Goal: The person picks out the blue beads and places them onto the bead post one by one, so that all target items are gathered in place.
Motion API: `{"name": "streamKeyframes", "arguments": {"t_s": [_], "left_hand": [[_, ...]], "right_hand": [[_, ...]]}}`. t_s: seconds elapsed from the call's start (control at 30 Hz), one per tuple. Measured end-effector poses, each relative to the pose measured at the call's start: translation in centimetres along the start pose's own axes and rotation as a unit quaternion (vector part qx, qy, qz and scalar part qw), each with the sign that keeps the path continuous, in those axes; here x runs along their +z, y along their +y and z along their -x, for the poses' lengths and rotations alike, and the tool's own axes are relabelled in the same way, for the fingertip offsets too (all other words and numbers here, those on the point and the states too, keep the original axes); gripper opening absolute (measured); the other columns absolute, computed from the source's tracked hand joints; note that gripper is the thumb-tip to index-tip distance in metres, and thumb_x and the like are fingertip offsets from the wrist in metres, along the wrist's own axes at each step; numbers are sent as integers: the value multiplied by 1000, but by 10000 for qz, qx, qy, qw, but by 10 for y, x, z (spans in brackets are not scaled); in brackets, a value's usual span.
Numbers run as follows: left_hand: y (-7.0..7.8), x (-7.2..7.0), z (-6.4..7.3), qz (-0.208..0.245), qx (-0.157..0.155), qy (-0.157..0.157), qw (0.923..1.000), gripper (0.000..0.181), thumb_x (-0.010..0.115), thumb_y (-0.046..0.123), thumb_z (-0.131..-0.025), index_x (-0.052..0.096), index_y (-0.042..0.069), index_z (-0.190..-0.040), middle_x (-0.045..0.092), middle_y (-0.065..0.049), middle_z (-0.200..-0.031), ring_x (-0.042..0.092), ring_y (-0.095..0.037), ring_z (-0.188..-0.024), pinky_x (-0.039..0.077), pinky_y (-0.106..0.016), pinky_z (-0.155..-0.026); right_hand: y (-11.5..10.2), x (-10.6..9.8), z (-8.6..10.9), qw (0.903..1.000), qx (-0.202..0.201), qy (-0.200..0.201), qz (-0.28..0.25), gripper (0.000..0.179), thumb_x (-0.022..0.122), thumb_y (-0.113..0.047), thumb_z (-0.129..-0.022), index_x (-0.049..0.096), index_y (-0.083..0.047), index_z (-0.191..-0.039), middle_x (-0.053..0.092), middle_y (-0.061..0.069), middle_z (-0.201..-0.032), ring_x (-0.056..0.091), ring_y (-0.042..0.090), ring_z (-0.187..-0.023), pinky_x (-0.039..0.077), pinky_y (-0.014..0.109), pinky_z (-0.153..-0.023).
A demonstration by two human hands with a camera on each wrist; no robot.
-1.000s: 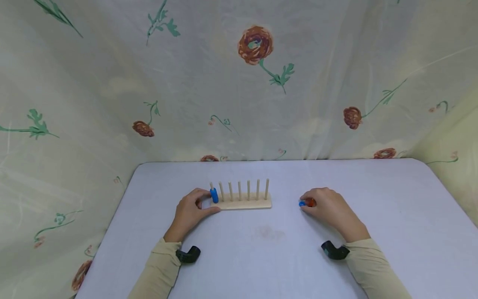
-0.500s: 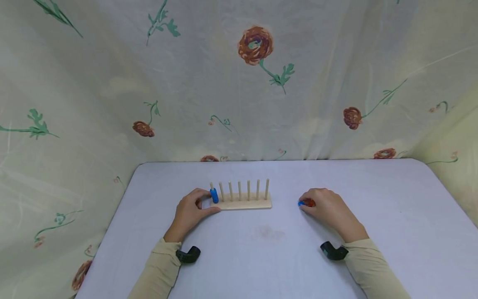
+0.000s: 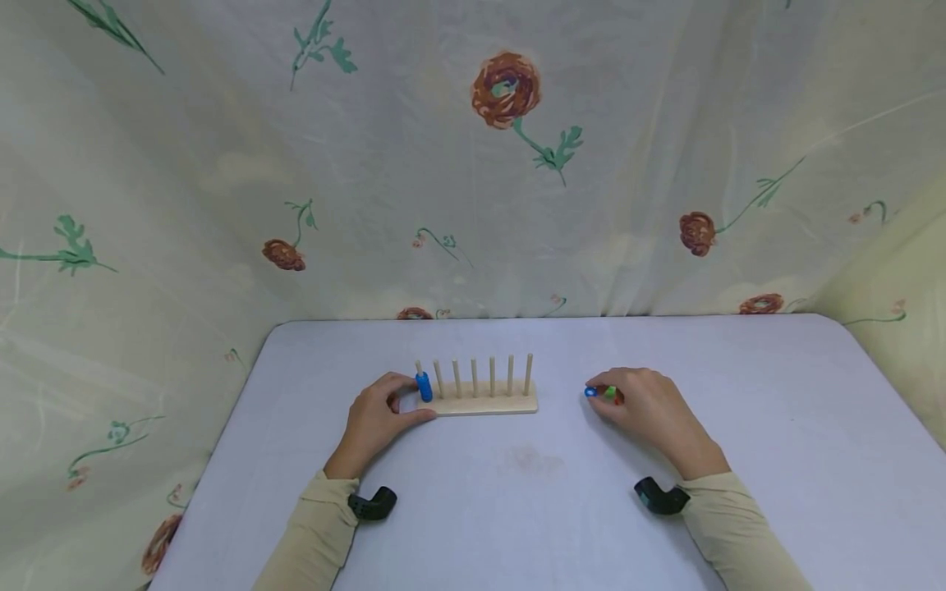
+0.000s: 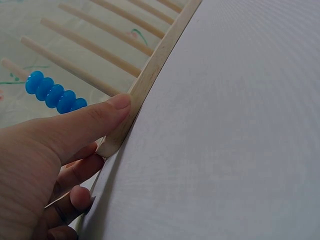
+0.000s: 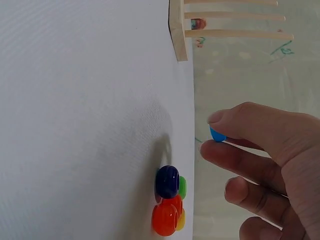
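My left hand (image 3: 375, 423) grips the left end of a wooden peg stand (image 3: 484, 404), with the thumb along its front edge in the left wrist view. Several blue beads (image 4: 56, 94) are stacked on the peg at that end; the other pegs are bare. To the right of the stand, my right hand (image 3: 650, 414) pinches a single blue bead (image 5: 217, 134) between thumb and index finger, off the table. Below that hand, a dark blue bead (image 5: 167, 182), a green bead (image 5: 182, 188), an orange bead (image 5: 165, 218) and a yellow bead (image 5: 180, 220) lie close together.
A white-covered table (image 3: 473, 509) carries everything. Behind it hangs a flowered curtain (image 3: 369, 164). Black wrist devices, one at the left cuff (image 3: 373, 503) and one at the right cuff (image 3: 661, 496), jut inward over the table.
My right hand has raised the blue bead slightly, up and to the left, and a green bead now shows beneath the fingers. The left hand and the peg stand have not moved.
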State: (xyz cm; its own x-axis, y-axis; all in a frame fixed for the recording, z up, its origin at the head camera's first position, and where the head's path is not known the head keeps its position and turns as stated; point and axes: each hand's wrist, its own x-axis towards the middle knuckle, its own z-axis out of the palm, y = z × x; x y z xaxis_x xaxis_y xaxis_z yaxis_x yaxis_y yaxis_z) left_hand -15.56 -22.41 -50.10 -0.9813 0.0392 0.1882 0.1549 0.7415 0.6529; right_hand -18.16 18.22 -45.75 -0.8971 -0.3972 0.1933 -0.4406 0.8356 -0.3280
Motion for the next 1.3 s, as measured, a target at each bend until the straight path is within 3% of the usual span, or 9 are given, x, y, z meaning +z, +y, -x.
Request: {"name": "streamKeyframes", "arguments": {"t_s": [0.67, 1.03, 1.3], "left_hand": [[-2, 2, -1, 44, 20, 5, 10000, 53, 94, 40, -73, 76, 14, -116, 65, 1, -93, 47, -9, -68, 37, -21, -59], [-2, 0, 0, 76, -28, 10, 10000, 53, 94, 39, -73, 76, 15, -116, 63, 2, -90, 47, -10, -67, 36, -21, -59], [-2, 1, 0, 128, -26, 14, 9999, 52, 94, 40, -73, 76, 16, -115, 62, 2, -88, 47, -10, -67, 36, -22, -58]], "right_hand": [[-8, -8, -2, 9991, -220, 295, -231, 19, 83, -21, -88, 82, -15, -105, 74, -3, -85, 50, 6, -64, 40, 23, -57], [-39, -15, -25, 9894, -701, 1084, -672, 21, 84, -22, -87, 82, -16, -108, 77, -2, -91, 55, 13, -71, 39, 25, -60], [-79, -16, -49, 9791, -977, 1311, -1213, 19, 83, -21, -89, 82, -18, -108, 77, -3, -94, 55, 9, -75, 41, 25, -62]]}}
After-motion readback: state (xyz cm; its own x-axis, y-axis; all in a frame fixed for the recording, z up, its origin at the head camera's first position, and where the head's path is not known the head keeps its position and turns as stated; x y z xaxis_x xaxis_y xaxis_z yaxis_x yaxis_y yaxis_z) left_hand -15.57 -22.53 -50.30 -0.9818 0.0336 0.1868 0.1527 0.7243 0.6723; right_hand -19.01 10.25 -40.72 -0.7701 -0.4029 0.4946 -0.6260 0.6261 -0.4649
